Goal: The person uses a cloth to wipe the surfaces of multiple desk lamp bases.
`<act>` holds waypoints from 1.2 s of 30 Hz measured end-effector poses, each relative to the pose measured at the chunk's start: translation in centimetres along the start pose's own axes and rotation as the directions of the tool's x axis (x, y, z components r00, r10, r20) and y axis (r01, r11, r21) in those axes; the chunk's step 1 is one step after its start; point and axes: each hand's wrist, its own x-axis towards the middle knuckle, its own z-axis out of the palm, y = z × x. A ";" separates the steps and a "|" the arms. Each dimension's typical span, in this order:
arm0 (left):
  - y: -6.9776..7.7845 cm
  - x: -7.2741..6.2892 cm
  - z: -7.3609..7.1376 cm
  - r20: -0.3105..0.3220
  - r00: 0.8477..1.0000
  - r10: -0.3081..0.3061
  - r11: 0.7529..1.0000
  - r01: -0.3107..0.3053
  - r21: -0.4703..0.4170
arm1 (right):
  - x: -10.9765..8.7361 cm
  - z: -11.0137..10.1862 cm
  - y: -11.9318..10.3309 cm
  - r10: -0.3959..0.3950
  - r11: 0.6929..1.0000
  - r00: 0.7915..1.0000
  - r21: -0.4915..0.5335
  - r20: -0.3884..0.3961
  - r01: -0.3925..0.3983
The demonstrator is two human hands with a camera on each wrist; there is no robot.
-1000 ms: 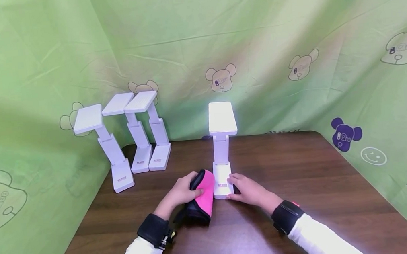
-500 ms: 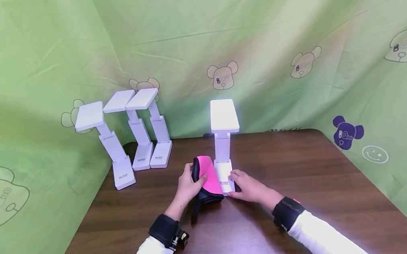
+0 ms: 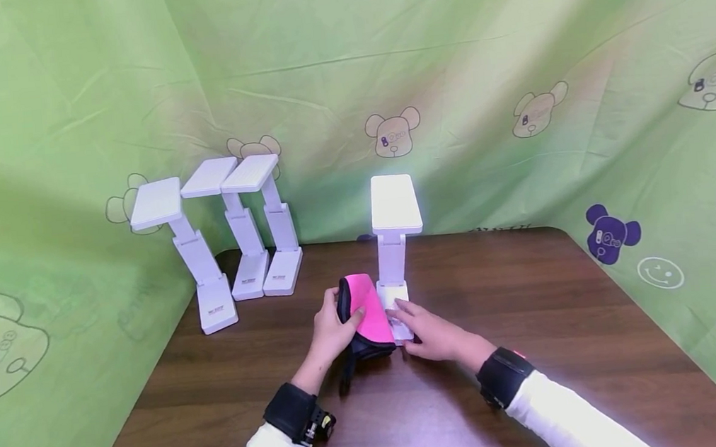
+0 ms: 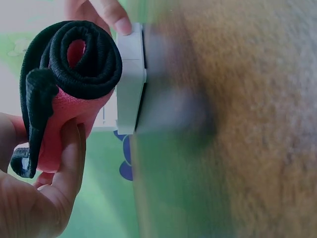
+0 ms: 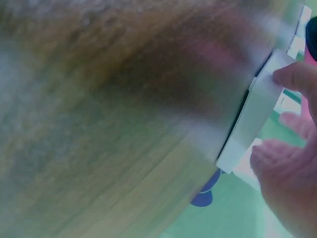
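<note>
In the head view my left hand [image 3: 334,327] grips a rolled pink cloth with black edging [image 3: 368,311], the thumb across its pink face. Its spiral end and a black strap [image 4: 34,129] show in the left wrist view. The roll stands right against the left side of a lit white desk lamp [image 3: 394,202], overlapping part of the base. My right hand [image 3: 434,330] rests on the lamp base [image 3: 395,298] from the right. Its fingers reach over the top, and the thumb touches the side near the front end [image 5: 280,77].
Three more white desk lamps, a front one [image 3: 214,303], a middle one [image 3: 250,275] and a right one [image 3: 283,269], stand unlit at the back left. Green cloth [image 3: 458,51] with bear prints hangs behind the brown table [image 3: 517,288] and at its sides.
My left hand has moved the pink roll up and right, against the lamp base, tilting it the other way. My right fingers have shifted left over the base top.
</note>
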 end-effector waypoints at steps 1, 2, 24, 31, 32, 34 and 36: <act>0.0 -0.1 0.0 -0.006 1.000 -0.001 1.000 0.001 0.000 | 0.1 0.0 -0.1 -0.025 1.000 1.000 -0.003 0.016 0.025; 0.0 -0.1 -0.1 -0.010 1.000 -0.003 1.000 0.003 -0.002 | 0.2 0.1 -0.1 -0.048 0.999 0.998 -0.018 0.028 0.049; -0.2 -0.3 -0.2 -0.029 0.999 -0.023 0.999 0.021 -0.048 | -0.1 -1.9 3.2 0.019 0.981 1.000 -0.192 -0.002 -0.019; 0.3 -0.3 0.2 -0.020 1.000 0.005 0.998 -0.006 -0.068 | -2.2 -4.2 8.1 0.056 0.988 0.995 -0.142 -0.082 -0.068; 0.2 -0.3 0.3 -0.018 1.000 0.006 0.997 -0.007 -0.070 | -2.6 -4.4 8.7 0.059 0.987 0.993 -0.143 -0.102 -0.073; 0.2 -0.3 0.5 -0.009 1.000 0.000 0.997 0.000 -0.076 | -3.2 -4.8 10.1 0.056 0.985 0.989 -0.151 -0.140 -0.077; 0.0 -0.4 0.7 -0.003 1.000 0.001 0.997 -0.001 -0.074 | -3.9 -5.0 11.4 0.053 0.984 0.983 -0.158 -0.176 -0.082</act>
